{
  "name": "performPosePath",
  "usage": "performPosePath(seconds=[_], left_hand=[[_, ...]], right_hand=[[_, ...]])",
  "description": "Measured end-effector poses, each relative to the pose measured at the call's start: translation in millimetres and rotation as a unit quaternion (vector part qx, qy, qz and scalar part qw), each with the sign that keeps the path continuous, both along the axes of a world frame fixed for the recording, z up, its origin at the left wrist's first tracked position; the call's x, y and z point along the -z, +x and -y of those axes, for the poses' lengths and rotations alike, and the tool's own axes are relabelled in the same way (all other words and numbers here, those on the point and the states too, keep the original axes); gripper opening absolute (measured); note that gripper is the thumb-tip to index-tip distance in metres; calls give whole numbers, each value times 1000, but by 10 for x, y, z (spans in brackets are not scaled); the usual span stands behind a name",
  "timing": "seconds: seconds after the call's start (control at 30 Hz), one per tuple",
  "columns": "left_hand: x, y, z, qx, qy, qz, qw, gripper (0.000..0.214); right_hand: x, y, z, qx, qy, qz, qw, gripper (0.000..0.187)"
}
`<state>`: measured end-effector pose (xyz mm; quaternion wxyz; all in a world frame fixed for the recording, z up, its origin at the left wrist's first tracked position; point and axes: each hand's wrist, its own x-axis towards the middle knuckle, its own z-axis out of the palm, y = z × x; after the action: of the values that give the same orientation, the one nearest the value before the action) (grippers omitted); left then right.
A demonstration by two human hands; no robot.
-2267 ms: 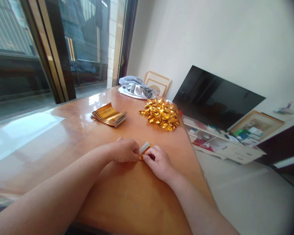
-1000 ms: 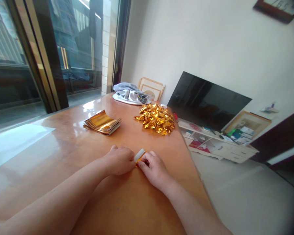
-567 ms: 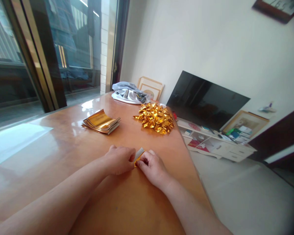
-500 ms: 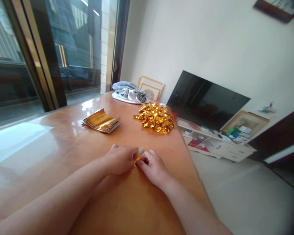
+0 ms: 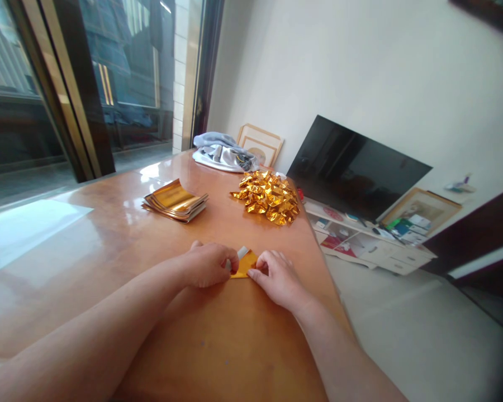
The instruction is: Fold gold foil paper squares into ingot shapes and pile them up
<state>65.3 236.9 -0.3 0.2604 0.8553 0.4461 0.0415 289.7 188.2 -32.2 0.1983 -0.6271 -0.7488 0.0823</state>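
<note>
A small sheet of gold foil paper (image 5: 245, 266), partly folded, with a pale grey underside strip showing, lies between my hands low over the table. My left hand (image 5: 212, 263) pinches its left side, fingers closed. At its right edge my right hand (image 5: 278, 277) grips the paper between thumb and curled fingers. Beyond my left hand rests a stack of gold foil sheets (image 5: 176, 201), slightly curled. Farther off to the right is a heap of folded gold foil pieces (image 5: 270, 198).
The glossy brown table (image 5: 184, 346) has its right edge close to my right arm. Folded cloth (image 5: 222, 153) lies at the far end, and a pale sheet (image 5: 33, 231) at the left. A television (image 5: 356, 167) and a white cabinet (image 5: 381, 251) stand beyond the table.
My right hand has shifted right, away from the left, and more of the foil paper's gold face now shows between them. The view has tilted slightly.
</note>
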Motion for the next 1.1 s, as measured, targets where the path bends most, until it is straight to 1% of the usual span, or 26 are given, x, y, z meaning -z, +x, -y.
performPosePath(seconds=[0.13, 0.2, 0.3, 0.43, 0.57, 0.7, 0.83, 1.1], left_hand=[[5, -4, -3, 6, 4, -2, 1000, 28], [5, -4, -4, 8, 6, -1, 1000, 28], [1, 1, -5, 7, 6, -4, 1000, 27], [-2, 6, -5, 6, 4, -2, 1000, 27], [-20, -8, -11, 9, -8, -2, 1000, 28], [-50, -21, -21, 12, -23, -8, 1000, 31], [-55, -18, -30, 11, -25, -10, 1000, 33], [-29, -11, -33, 11, -26, -4, 1000, 35]], right_hand=[[37, 56, 4, -1, 10, -36, 999, 13], [56, 8, 13, -2, 9, -71, 997, 9], [61, -117, 39, -10, -22, -101, 995, 4], [7, -250, 71, 3, -48, -70, 996, 8], [-63, -317, 89, 31, -41, -33, 998, 9], [-108, -372, 101, 40, -40, -10, 998, 9], [-134, -406, 106, 58, -49, 5, 997, 12], [-148, -429, 95, 64, -60, 32, 996, 18]])
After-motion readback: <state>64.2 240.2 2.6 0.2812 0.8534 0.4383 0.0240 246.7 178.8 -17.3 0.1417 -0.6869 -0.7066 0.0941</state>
